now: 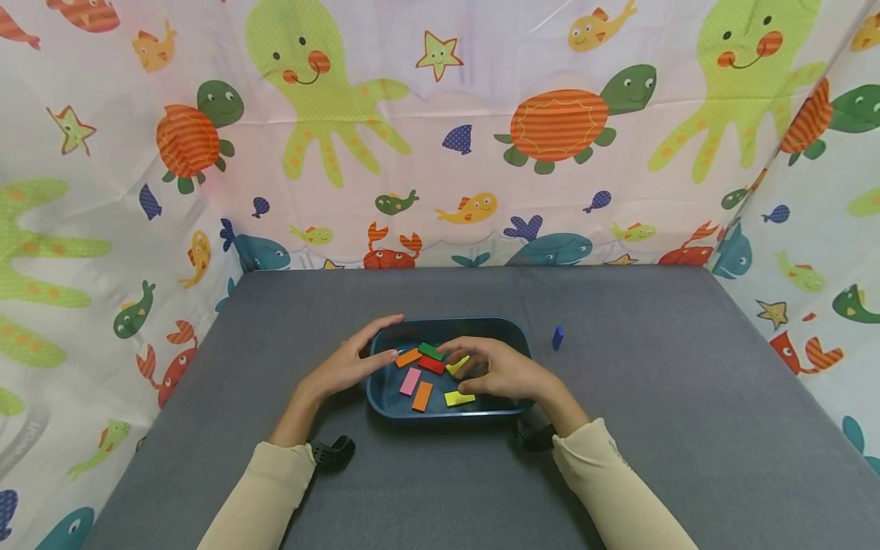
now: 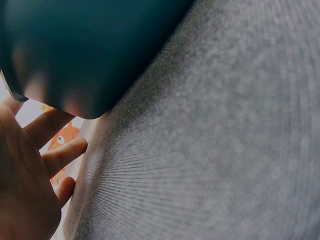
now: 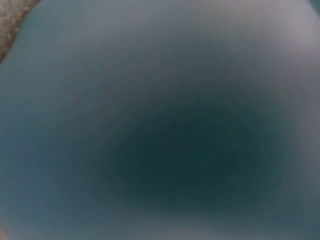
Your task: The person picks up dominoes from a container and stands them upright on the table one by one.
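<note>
A dark teal tray (image 1: pixel 448 415) holds several small rectangular blocks: an orange block (image 1: pixel 422 396), a pink block (image 1: pixel 410 381), a red block (image 1: pixel 431 364), a green block (image 1: pixel 431 351) and a yellow block (image 1: pixel 460 398) among them. My left hand (image 1: pixel 347 367) rests at the tray's left end, thumb over the rim; the left wrist view shows its fingers spread along the outer wall. Over the tray's right half, my right hand (image 1: pixel 505 370) reaches in with bent fingers. Its fingertips are beside another yellow block (image 1: pixel 457 366), thumb apart. The right wrist view is blurred teal.
A blue block (image 1: pixel 558 338) stands on the grey table (image 1: pixel 653 397) to the right of the tray. Behind and at both sides hangs a white curtain (image 1: pixel 481 176) printed with sea animals. Dark wrist bands (image 1: pixel 334 452) sit below the hands.
</note>
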`<state>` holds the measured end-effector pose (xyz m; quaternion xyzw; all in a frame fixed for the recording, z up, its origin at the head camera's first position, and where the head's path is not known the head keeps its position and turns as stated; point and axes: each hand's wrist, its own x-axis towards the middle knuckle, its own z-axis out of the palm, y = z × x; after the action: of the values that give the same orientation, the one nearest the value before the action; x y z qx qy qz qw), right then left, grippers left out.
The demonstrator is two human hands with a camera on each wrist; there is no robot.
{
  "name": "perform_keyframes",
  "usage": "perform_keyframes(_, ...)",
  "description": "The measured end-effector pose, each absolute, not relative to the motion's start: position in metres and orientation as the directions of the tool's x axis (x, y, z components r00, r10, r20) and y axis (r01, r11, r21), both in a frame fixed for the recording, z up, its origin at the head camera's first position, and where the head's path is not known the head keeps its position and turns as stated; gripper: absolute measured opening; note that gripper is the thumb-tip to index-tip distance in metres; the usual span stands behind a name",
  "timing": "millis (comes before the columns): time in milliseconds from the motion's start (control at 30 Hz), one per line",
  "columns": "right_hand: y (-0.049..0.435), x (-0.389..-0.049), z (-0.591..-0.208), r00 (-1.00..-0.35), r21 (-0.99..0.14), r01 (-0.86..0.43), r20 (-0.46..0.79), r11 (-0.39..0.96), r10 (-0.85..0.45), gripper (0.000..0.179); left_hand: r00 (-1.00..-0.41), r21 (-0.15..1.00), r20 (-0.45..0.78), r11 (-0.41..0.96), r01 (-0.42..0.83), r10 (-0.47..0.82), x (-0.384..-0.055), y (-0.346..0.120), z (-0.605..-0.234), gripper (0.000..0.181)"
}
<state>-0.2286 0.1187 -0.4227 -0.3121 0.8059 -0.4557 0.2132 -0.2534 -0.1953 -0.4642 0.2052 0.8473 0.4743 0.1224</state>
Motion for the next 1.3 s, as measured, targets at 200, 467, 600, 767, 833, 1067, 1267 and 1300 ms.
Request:
perform_keyframes(200, 0.1193, -0.2266, -0.4184, -0.695, -0.885, -0.272, -0.091, 0.378, -0.713, 0.057, -0.887, 0.853, -0.016, 0.469, 0.229, 0.461, -0.254, -0.1955, -0.4651, 0.062)
perform_keyframes(467, 0.1178, -0.2262, -0.4216, -0.621, -0.894, -0.21, -0.191, 0.396, -0.76, 0.056, -0.887, 0.853, -0.011, 0.467, 0.232, 0.462, -0.254, -0.1958, -0.4647, 0.063)
perform_keyframes(600, 0.1166, -0.2256, -0.4227, -0.644, -0.891, -0.214, -0.18, 0.401, -0.743, 0.054, -0.887, 0.852, -0.012, 0.469, 0.233, 0.462, -0.2542, -0.1955, -0.4645, 0.062)
perform_keyframes(767, 0.116, -0.2243, -0.4223, -0.67, -0.886, -0.235, -0.149, 0.399, -0.727, 0.056, -0.888, 0.851, -0.01, 0.47, 0.234, 0.461, -0.2552, -0.195, -0.465, 0.06)
perform_keyframes(833, 0.1157, -0.2243, -0.4221, -0.679, -0.887, -0.247, -0.129, 0.39, -0.723, 0.058, -0.887, 0.851, -0.008, 0.468, 0.236, 0.462, -0.2551, -0.1949, -0.4649, 0.061)
perform_keyframes(1067, 0.1152, -0.2267, -0.4228, -0.734, -0.839, -0.347, -0.035, 0.419, -0.679, 0.056, -0.889, 0.854, -0.008, 0.466, 0.232, 0.458, -0.2534, -0.1947, -0.4641, 0.061)
perform_keyframes(1267, 0.115, -0.2283, -0.4251, -0.785, -0.787, -0.369, -0.022, 0.495, -0.619, 0.049, -0.893, 0.855, -0.015, 0.469, 0.221, 0.45, -0.253, -0.195, -0.4634, 0.062)
perform_keyframes(1300, 0.115, -0.2285, -0.4252, -0.788, -0.787, -0.364, -0.025, 0.498, -0.616, 0.048, -0.893, 0.855, -0.017, 0.47, 0.22, 0.449, -0.2531, -0.1949, -0.4633, 0.063)
